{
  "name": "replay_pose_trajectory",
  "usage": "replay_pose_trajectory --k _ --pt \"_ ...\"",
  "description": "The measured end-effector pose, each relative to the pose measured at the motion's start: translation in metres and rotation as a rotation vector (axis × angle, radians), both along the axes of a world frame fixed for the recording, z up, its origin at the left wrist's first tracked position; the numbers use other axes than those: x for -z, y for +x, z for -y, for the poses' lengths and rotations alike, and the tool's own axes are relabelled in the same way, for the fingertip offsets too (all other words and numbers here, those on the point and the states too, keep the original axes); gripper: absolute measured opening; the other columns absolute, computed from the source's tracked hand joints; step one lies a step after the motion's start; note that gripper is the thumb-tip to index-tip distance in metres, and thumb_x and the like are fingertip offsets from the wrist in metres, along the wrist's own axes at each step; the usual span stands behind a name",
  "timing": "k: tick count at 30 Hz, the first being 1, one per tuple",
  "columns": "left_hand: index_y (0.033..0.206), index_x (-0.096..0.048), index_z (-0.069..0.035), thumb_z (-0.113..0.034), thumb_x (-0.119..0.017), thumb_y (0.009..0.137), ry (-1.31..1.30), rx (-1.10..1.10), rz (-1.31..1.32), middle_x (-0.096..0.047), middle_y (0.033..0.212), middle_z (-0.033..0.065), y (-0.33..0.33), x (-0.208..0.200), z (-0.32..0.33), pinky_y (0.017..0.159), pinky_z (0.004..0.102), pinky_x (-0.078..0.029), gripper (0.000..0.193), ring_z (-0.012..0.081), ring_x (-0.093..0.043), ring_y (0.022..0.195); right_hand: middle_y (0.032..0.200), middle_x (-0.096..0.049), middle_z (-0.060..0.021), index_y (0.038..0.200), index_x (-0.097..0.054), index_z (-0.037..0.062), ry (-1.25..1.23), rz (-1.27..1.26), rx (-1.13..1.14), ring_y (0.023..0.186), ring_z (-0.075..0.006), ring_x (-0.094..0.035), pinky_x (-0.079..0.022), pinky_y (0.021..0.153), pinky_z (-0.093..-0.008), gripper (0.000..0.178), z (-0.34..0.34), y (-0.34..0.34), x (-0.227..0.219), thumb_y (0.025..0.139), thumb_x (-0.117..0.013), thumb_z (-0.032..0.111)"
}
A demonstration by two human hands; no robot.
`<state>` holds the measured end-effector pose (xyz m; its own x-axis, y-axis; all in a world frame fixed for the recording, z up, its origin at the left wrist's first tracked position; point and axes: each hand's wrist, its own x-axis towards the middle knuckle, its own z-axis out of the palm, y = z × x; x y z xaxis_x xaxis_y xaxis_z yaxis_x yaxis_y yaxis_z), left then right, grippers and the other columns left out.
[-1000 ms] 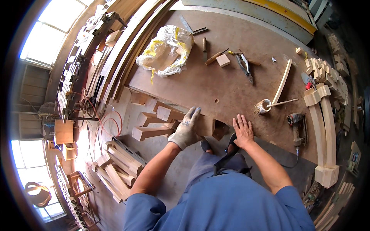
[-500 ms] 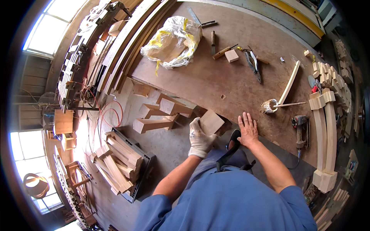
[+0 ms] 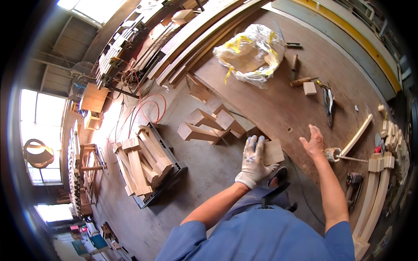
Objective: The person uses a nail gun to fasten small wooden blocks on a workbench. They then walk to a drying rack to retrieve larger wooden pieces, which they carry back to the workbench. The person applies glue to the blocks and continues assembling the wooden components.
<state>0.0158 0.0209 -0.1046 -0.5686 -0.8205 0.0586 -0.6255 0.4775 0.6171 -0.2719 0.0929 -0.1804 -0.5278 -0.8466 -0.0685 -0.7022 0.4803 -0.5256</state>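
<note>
My left hand, in a white work glove, grips a flat square wooden block held up near the edge of the brown workbench. My bare right hand hovers over the bench with its fingers spread and holds nothing. It is close to a small roll of twine and a curved wooden strip. Below my left hand, on the floor, lie several cut wooden blocks.
A crumpled plastic bag lies on the bench's far side, with pliers, a small wood cube and a hammer nearby. Curved wooden rails and a power tool are at the right. A black tray of timber pieces is on the floor at the left.
My left hand picked a wooden block off the floor pile and lifted it toward the bench edge. My right hand came off the bench edge and moved up and right.
</note>
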Motion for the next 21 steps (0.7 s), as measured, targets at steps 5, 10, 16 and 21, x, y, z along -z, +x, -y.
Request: replay_pose_trajectory --k 5,10,16,21 --pt "0.159 -0.038 -0.002 -0.024 -0.094 0.067 -0.073 0.156 0.001 -0.049 0.147 0.0247 -0.008 0.012 0.011 0.117 0.0521 -0.043 0.11 0.0464 -0.048 0.137 0.148 -0.055 -0.0284 0.148 -0.053 -0.0037 -0.016 -0.04 0.069 0.139 -0.043 -0.053 -0.044 0.118 -0.046 0.079 0.062 -0.046 0.009 0.083 -0.085 0.025" --pt "0.157 -0.04 -0.003 -0.027 -0.091 0.069 0.003 0.05 -0.029 -0.053 0.14 0.0222 -0.013 0.01 -0.002 0.105 0.0511 -0.05 0.104 0.043 -0.054 0.128 0.162 -0.041 -0.0275 0.161 -0.039 0.0037 0.061 -0.07 0.161 0.149 -0.042 -0.043 -0.039 0.122 -0.0455 0.091 0.115 -0.077 0.018 0.086 -0.085 0.028" --pt "0.156 -0.04 -0.001 -0.024 -0.09 0.072 0.032 -0.05 -0.033 -0.052 0.143 0.0239 -0.021 0.001 -0.011 0.107 0.0525 -0.049 0.1 0.0445 -0.054 0.129 0.163 -0.039 -0.0278 0.161 -0.04 0.0041 0.042 -0.098 0.16 0.151 -0.0446 -0.039 -0.033 0.125 -0.0488 0.095 0.154 -0.095 0.041 0.085 -0.085 0.038" --pt "0.157 -0.04 0.0 -0.024 -0.094 0.063 -0.053 -0.053 -0.087 -0.054 0.137 0.0251 -0.022 0.007 -0.01 0.107 0.0532 -0.049 0.111 0.0449 -0.056 0.123 0.159 -0.046 -0.0259 0.148 -0.057 0.0041 0.13 -0.212 0.193 0.147 -0.0466 -0.041 -0.034 0.124 -0.0517 0.084 0.171 -0.1 0.059 0.081 -0.088 0.043"
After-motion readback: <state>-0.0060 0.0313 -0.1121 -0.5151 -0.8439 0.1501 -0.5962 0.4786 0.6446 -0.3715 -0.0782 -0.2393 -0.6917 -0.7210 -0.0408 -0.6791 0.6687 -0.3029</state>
